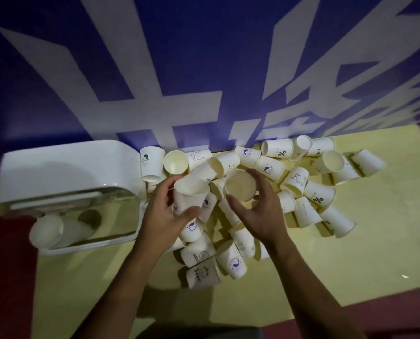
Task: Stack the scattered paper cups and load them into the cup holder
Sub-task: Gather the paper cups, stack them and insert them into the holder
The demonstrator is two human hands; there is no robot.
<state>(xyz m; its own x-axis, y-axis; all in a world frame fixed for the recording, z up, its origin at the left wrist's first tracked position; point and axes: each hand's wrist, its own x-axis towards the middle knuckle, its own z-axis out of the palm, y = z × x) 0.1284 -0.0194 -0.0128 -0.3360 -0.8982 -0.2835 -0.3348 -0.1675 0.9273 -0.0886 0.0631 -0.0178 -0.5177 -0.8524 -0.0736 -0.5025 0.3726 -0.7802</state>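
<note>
Head view: I am holding one paper cup (190, 196) upright in my left hand (166, 216), fingers wrapped round its wall and its open mouth facing up, while my right hand (258, 211) is curling half-open around a second cup (240, 185) just beside the first, thumb on the near side and fingers reaching over its far rim. Whether that second cup is fully gripped or only being touched, I cannot tell through the blur.

The scattered cups (299, 182) are lying mostly on their sides across the yellow worktop (387, 241), piled beyond my fingertips, under both wrists and well out to the right of my right hand. The white cup holder (64, 167) is standing to the left of my left hand, close by it, with what looks like a short stack of cups (54, 232) lying in the tray at its foot.

The task is looking barely begun, judging by how many cups are loose. To nest this pair cleanly, I am thinking the right-hand cup should be coming in base first, lined up straight over the open mouth of the left-hand one, and gripped lightly: thin paper walls dent under a squeeze, and a tilted cup tends to jam against the rim. The left-hand cup should be kept steady and upright to receive it.
</note>
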